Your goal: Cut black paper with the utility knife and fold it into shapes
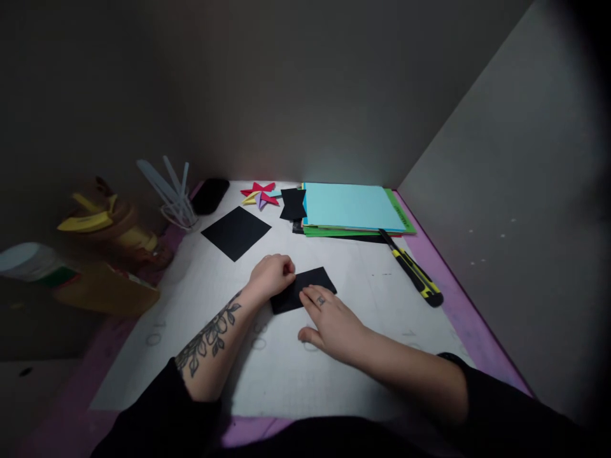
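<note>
Black paper rectangle (291, 299) laid on the white sheet (363, 381), near the middle of the pink tabletop (487, 346), slightly aslant, right end set higher than the left. Covered in part by both hands.

Left hand (273, 276): fingers curled in, thumb and fingertips brought to the upper left edge of the rectangle. Whether the paper is pinched there or only pressed cannot be told. Right hand (331, 323): fingers stretched out and held side by side, tips rested on the rectangle's lower edge; thumb spread away from them, off the black paper. Nothing is seen gripped by it.

Beyond the left hand, a black paper square (236, 233) is laid flat, one corner turned toward the near side. Farther back, a black phone (210, 196) is seen; to its right, a folded paper star (260, 194) in red, yellow, purple and light blue. A black paper piece with notched sides (293, 203) is placed between the star and a stack of coloured paper (353, 207), topped by a light blue sheet, with green and black showing beneath. A yellow-and-black utility knife (415, 270) is laid slantwise, its narrow end at the stack's front edge.

Far left: thin white sticks (177, 191) are held upright in a small clear cup (180, 216). Yellow-handled items (86, 221) and a white-capped container (33, 262) are blurred; details cannot be made out.
</note>
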Demonstrator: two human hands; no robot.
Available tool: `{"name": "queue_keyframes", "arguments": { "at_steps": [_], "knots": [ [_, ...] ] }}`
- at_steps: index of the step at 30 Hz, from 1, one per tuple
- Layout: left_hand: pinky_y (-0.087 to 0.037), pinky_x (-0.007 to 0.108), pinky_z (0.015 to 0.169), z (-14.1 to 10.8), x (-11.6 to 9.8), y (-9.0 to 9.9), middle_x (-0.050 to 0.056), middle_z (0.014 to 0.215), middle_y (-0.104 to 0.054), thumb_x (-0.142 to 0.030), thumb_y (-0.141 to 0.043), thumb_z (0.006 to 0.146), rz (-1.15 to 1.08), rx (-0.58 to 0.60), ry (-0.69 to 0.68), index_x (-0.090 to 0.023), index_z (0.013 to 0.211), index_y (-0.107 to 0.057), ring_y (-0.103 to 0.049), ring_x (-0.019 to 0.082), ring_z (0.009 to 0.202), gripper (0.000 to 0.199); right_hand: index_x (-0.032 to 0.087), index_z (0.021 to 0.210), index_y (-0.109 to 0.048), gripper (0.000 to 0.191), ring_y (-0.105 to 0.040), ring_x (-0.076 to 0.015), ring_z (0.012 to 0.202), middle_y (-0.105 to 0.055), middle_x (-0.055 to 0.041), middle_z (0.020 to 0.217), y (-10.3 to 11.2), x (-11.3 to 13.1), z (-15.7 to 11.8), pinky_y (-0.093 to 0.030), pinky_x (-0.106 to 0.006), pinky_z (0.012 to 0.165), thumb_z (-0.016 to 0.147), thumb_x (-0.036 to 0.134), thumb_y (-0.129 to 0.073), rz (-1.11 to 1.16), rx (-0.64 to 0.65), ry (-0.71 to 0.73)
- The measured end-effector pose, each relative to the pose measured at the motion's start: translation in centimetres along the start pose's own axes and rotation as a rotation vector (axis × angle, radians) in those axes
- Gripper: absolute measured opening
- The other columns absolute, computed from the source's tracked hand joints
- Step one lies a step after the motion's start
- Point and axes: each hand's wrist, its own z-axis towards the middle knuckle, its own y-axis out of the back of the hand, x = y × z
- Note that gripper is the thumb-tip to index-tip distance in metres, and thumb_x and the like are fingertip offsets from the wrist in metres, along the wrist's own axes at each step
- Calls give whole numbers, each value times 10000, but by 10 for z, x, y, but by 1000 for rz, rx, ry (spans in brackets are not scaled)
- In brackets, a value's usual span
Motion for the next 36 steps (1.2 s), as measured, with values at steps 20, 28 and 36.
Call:
{"name": "queue_keyframes", "arguments": {
  "at_steps": [20,28,36],
  "knots": [
    [-442,302,763,-3,-1,-2,34,839,-655,-240,-603,731,-9,-11,4,-219,813,-643,-584,199,811,94,232,1394,-462,707,-373,-417,1280,-439,-169,1439,3,34,9,-297,-639,1022,813,625,-549,-73,162,76],
    [-443,300,784,-3,0,-3,36,835,-651,-224,-587,731,6,-2,-7,-221,830,-639,-581,198,821,112,306,1423,-405,715,-249,-453,1356,-326,-113,1522,-6,32,12,-230,-748,992,808,642,-542,-19,186,81],
    [-431,292,754,-5,0,-5,35,839,-644,-240,-587,748,7,-20,-37,-225,819,-623,-575,197,818,81,60,1394,-444,719,-249,-412,1388,-380,-183,1461,3,7,-11,-275,-572,1097,868,542,-530,-77,192,-54]
  ]
}}
